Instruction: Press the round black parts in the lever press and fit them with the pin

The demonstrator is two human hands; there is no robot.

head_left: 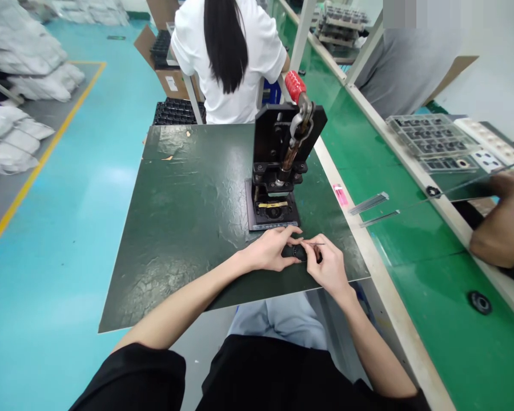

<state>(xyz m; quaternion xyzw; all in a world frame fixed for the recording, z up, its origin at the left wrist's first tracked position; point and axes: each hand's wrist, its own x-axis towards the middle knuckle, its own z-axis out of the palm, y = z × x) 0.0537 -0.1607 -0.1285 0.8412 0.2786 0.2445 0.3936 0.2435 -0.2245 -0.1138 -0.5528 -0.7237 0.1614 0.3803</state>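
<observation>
My left hand (pixel 276 249) is closed around the left side of a small black part (pixel 298 252) near the table's front edge. On its right side, my right hand (pixel 324 261) pinches a thin, dark, rod-like piece (pixel 317 244) above the part. Just beyond both hands stands a black toggle press (pixel 278 165) with a red handle (pixel 295 85) raised at its top. A yellow strip (pixel 273 204) lies across the press's base.
The dark green table (pixel 188 211) extends left of the press. Along the right runs a green conveyor (pixel 411 240) with thin metal strips (pixel 370 203) and a round black part (pixel 480 302). A person in white (pixel 257 57) sits ahead; another person's forearm (pixel 501 228) is at right.
</observation>
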